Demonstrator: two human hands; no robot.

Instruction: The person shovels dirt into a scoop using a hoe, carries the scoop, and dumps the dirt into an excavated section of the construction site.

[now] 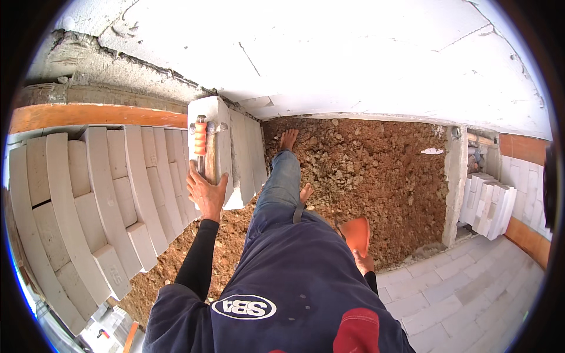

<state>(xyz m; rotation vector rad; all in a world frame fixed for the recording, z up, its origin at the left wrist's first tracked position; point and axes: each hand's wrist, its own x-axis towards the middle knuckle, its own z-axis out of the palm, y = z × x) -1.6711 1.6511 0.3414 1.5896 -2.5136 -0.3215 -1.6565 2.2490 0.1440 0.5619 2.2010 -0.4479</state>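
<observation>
My left hand (207,191) lies over the near end of a white block (222,132), thumb and fingers spread apart. Under its fingers are the lower ends of two tools lying side by side: one with an orange ribbed grip (200,138) and a hammer with a wooden handle (210,154). My right hand (364,262), partly hidden by my body, has its fingers on the near edge of an orange, flat-sided piece (355,232). A dark part shows at that piece's left side; its exact kind cannot be made out.
Rows of stacked pale blocks (109,194) stand on the left, with an orange beam (97,116) behind them. A white wall (353,59) rises ahead. Rough brown soil (376,182) lies under my bare feet. At right are a concrete post (455,182) and more blocks (486,203).
</observation>
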